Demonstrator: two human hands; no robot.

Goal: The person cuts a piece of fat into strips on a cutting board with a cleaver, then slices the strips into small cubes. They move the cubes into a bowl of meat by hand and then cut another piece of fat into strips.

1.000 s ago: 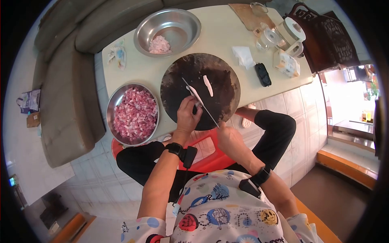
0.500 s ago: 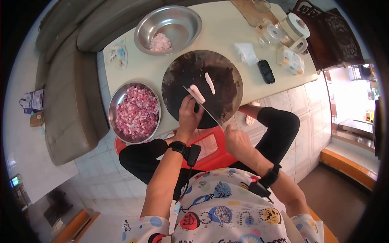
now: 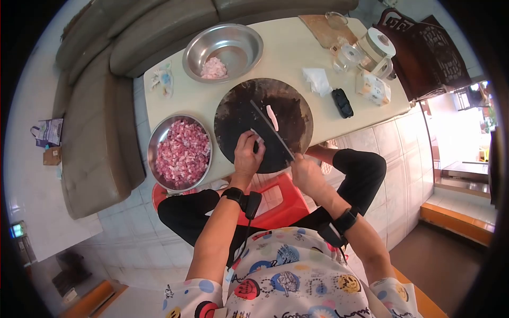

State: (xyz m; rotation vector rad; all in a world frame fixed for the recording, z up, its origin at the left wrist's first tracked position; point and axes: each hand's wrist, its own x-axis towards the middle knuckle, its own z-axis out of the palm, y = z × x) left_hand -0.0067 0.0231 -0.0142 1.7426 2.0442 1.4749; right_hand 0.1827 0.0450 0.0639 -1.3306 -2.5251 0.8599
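Note:
A round, dark chopping board [image 3: 233,111] lies on the table in front of me. My left hand [image 3: 249,156] rests at its near side, fingers closed around a pale strip of meat [image 3: 256,136] that is mostly covered by them. In my right hand [image 3: 309,174] is the handle of a kitchen knife [image 3: 273,130]; its blade slants across the board, apart from my left fingers. Another pale strip of meat [image 3: 272,117] lies on the board just beyond the blade, to its right.
A steel bowl of chopped pink meat [image 3: 183,153] stands left of the board. Behind it sits a wide steel basin [image 3: 246,45] with a small pale heap of meat. Tissues [image 3: 317,81], a black case [image 3: 342,103] and a glass jug [image 3: 374,50] are at the right. Below is a red stool [image 3: 286,199].
The knife has moved right, away from my left fingers. The strip that lay along the blade is now mostly under my left fingers. The camera view has shifted slightly.

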